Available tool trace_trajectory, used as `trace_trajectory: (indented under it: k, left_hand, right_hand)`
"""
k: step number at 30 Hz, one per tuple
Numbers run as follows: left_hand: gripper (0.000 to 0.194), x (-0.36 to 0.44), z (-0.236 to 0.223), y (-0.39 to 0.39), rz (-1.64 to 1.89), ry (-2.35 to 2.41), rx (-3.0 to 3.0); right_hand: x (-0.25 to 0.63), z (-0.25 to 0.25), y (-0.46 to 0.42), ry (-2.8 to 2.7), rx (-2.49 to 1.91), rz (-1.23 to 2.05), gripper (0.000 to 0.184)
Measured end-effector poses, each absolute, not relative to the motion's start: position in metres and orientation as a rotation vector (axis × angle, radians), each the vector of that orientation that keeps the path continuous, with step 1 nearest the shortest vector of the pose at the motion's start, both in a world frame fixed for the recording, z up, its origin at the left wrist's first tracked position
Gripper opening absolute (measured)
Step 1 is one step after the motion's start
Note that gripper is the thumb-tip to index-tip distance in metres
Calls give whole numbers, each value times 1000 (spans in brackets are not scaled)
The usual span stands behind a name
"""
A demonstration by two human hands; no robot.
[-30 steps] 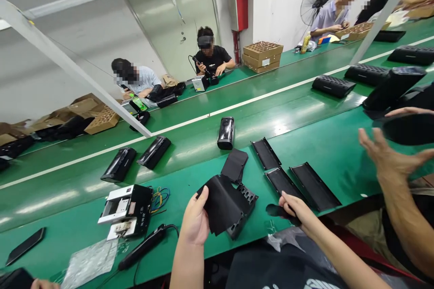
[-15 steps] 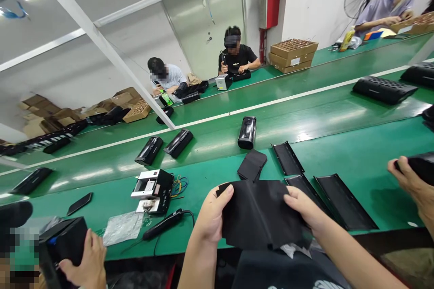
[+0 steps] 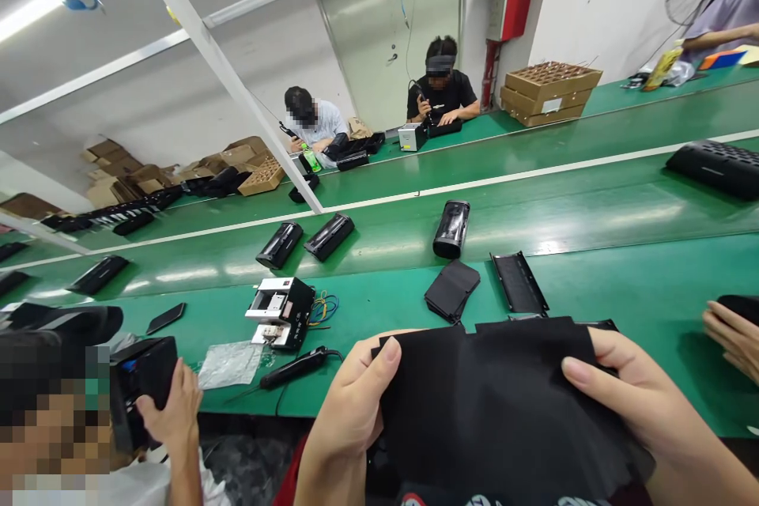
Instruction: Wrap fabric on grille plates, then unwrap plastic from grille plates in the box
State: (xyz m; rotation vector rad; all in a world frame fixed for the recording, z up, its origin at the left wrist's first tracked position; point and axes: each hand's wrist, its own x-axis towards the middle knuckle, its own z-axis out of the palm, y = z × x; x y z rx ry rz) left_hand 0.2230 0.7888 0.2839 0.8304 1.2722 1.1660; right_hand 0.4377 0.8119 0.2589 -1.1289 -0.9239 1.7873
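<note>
Thin black sheets (image 3: 498,403) overlap in front of my chest, held up above the near edge of the bench. My left hand (image 3: 356,395) grips their left side, thumb on top and fingers underneath. At the right side my right hand (image 3: 628,391) pinches them in the same way. Just beyond, a small pile of similar black sheets (image 3: 451,290) lies on the green bench. To its right is a shallow black plastic cover (image 3: 520,283); other covers are mostly hidden behind the held sheets.
A screw feeder (image 3: 281,312), an electric screwdriver (image 3: 293,369) and a clear plastic bag (image 3: 230,364) lie left. A co-worker's hand (image 3: 175,403) holds a black housing; another hand (image 3: 732,340) shows at right. Black housings (image 3: 451,229) sit on the green conveyor (image 3: 391,241).
The held sheets have spread wider and come closer, with my hands farther apart. They now cover most of the plastic covers. The view has turned slightly right.
</note>
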Motion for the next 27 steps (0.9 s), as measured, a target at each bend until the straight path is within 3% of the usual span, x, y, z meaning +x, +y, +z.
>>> trace_trajectory:
  k: [8,12,16,22,27]
  left_hand:
    - [41,213,286,784,1010,1249,920]
    - [40,208,268,793,949,1207,925]
    - [34,190,201,829,991,1250,848]
    - [19,163,77,888,1281,1597,380]
    - [17,153,49,897,1322,1586,298]
  right_hand:
    - [440,257,814,-958,-1126,1804,33]
    - [434,231,832,-1131,-1076,1886,32]
    - [414,165,868,-1241,-1058,1901,38]
    - [388,59,912,-1360,-1545,1529,51]
    - [358,32,931,-1427,-1547,1533,56]
